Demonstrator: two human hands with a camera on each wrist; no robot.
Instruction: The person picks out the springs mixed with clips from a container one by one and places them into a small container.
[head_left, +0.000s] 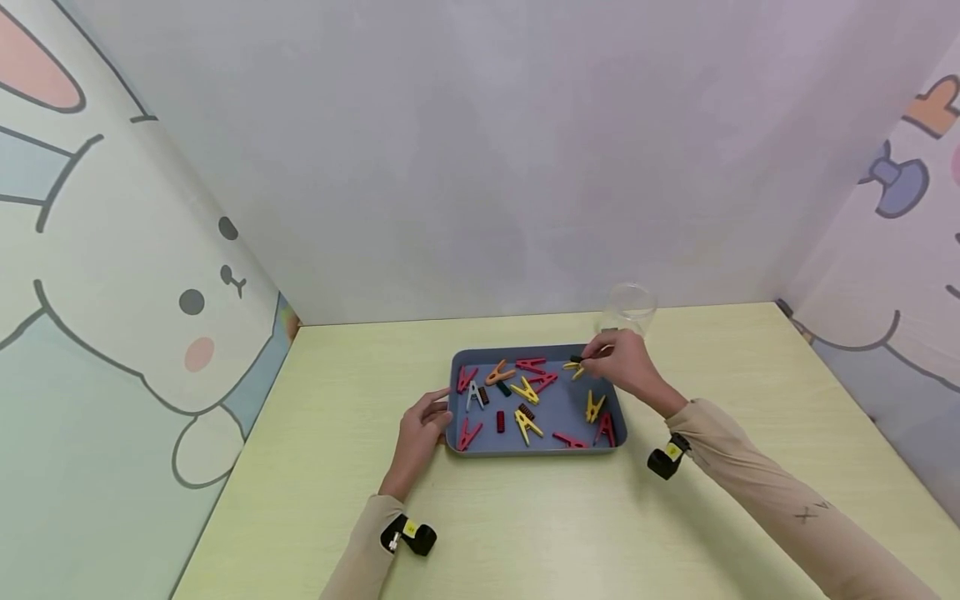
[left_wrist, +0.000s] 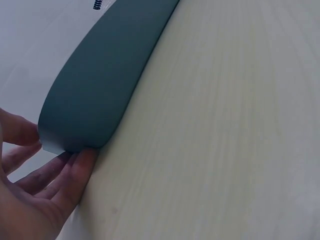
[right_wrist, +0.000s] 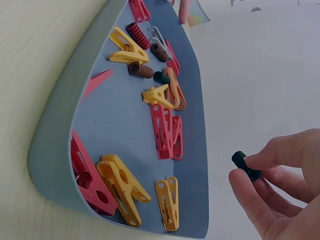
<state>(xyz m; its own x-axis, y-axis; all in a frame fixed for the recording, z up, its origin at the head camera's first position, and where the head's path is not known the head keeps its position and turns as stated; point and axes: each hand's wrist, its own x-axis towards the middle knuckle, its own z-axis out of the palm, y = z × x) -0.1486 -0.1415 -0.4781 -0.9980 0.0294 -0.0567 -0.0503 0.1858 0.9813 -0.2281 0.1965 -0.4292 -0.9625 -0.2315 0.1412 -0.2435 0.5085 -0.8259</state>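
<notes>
A shallow blue-grey tray (head_left: pixel 540 455) holds red, yellow, orange and pale grey clothespins, mixed with small red, brown and dark green springs. My left hand (head_left: pixel 420 433) rests at the tray's left side; in the left wrist view its fingers (left_wrist: pixel 80 172) touch the outside of the corner. Over the tray's far right corner, my right hand (head_left: pixel 621 360) pinches a dark green spring (right_wrist: pixel 246 165) between thumb and fingertips. Below it in the tray lies a yellow clothespin (right_wrist: pixel 167 204). Another dark green spring (right_wrist: pixel 161 77) lies beside the orange clothespin (right_wrist: pixel 175 90).
Just behind my right hand stands a clear cup (head_left: pixel 632 302), partly hidden by it. The pale wooden table (head_left: pixel 360 367) meets a plain wall at the back. Cartoon-printed walls (head_left: pixel 142 333) rise at both sides.
</notes>
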